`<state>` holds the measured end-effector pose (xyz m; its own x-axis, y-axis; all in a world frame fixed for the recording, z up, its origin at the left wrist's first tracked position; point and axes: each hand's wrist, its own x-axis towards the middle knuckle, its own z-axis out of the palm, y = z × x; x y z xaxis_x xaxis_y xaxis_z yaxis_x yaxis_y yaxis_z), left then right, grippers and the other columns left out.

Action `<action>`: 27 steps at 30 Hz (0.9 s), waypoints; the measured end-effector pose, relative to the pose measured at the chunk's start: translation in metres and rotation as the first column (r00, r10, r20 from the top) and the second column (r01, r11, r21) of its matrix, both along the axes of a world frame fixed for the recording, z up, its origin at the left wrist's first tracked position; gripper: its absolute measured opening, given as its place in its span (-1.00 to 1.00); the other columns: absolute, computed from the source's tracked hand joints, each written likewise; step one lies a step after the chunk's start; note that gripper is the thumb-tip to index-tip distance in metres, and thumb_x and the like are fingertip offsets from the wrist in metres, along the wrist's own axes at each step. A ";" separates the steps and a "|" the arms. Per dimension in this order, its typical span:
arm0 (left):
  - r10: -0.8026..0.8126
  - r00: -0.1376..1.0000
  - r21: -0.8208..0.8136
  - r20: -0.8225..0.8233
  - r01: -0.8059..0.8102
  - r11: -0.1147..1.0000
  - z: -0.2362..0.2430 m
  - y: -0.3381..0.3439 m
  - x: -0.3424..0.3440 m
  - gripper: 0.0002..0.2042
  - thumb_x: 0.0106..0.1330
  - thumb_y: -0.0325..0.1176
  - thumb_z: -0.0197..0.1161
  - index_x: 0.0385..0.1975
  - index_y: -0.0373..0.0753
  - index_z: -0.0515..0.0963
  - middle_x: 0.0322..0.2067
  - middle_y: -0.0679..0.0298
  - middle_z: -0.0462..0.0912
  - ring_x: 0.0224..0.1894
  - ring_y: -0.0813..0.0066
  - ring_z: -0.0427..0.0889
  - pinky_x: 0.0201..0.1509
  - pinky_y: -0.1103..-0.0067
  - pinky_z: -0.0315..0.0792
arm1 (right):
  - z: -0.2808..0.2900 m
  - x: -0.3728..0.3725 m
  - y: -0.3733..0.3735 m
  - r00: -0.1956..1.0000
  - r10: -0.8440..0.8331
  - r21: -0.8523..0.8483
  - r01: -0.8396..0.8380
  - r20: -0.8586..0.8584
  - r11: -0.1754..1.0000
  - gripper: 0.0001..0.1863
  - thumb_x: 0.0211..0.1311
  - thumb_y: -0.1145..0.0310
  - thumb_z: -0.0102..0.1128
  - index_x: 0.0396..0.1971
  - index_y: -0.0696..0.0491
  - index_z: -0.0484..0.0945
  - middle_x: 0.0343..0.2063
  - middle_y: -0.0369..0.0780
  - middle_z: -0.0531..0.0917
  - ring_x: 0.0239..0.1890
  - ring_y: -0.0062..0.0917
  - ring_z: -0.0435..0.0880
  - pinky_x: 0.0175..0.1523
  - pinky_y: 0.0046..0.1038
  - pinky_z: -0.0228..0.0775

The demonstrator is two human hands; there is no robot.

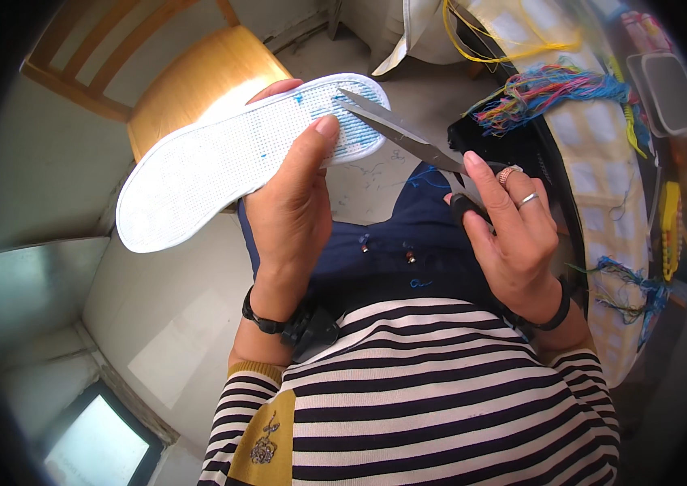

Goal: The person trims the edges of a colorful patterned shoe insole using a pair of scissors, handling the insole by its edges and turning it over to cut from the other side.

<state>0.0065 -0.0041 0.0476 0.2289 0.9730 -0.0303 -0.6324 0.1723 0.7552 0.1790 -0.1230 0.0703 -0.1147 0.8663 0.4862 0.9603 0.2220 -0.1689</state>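
A white insole (198, 174) with a mesh-like surface is gripped in my left hand (291, 202), thumb on top and fingers underneath. Rows of blue stitching cover its heel end, and a few small blue thread bits dot the surface. My right hand (514, 231) holds a pair of scissors (408, 139), with black handles around the thumb and fingers. The blades are parted, and their tips lie over the blue stitches near my left thumb. Whether they touch the thread I cannot tell.
A wooden chair (198, 77) stands at the upper left. On the right, a cloth-covered table (615, 194) bears a bundle of colourful threads (554, 93), a smaller blue thread tangle (631, 292), a yellow plastic item (670, 231) and a clear-lidded container (667, 93). Blue thread scraps (368, 174) litter the floor.
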 end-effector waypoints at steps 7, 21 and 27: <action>-0.049 0.996 0.017 -0.068 0.050 0.999 -0.007 -0.001 0.020 -0.53 0.12 -0.55 0.27 0.06 -0.34 0.31 -0.14 0.18 0.46 -0.06 0.40 0.48 0.10 0.55 0.35 | 0.018 0.032 -0.010 0.690 -0.163 -0.232 -0.006 -0.705 0.973 -0.40 -0.18 0.88 0.12 0.00 0.22 0.48 -0.32 -0.23 0.48 -0.33 -0.65 0.45 -0.19 -0.64 0.53; -0.504 0.864 0.554 0.019 0.410 0.724 -0.031 0.005 0.035 -0.88 -0.03 -0.42 0.44 -0.60 -0.24 0.61 -0.02 0.03 0.41 0.15 0.12 0.38 0.22 0.30 0.33 | 0.014 0.032 -0.011 -0.114 -0.232 -0.224 -0.077 -0.966 0.971 -0.49 0.09 0.61 0.21 0.08 0.31 0.32 -0.38 -0.22 0.56 -0.35 -0.61 0.61 -0.17 -0.59 0.50; -0.410 0.909 0.592 -0.075 0.372 0.715 -0.039 0.004 0.022 -0.88 -0.08 -0.55 0.44 -0.66 -0.25 0.59 -0.03 0.03 0.40 0.16 0.15 0.38 0.20 0.35 0.39 | 0.008 0.006 0.017 -0.179 -0.174 -0.129 -0.236 -0.968 0.963 -0.47 0.08 0.69 0.19 0.10 0.30 0.30 -0.32 -0.23 0.55 -0.27 -0.66 0.58 -0.10 -0.63 0.48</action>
<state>0.0289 0.0002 0.0090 0.5753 0.6189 0.5347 -0.6538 -0.0448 0.7554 0.1847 -0.1063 0.0778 0.2807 0.9541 -0.1047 -0.3852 0.0121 -0.9227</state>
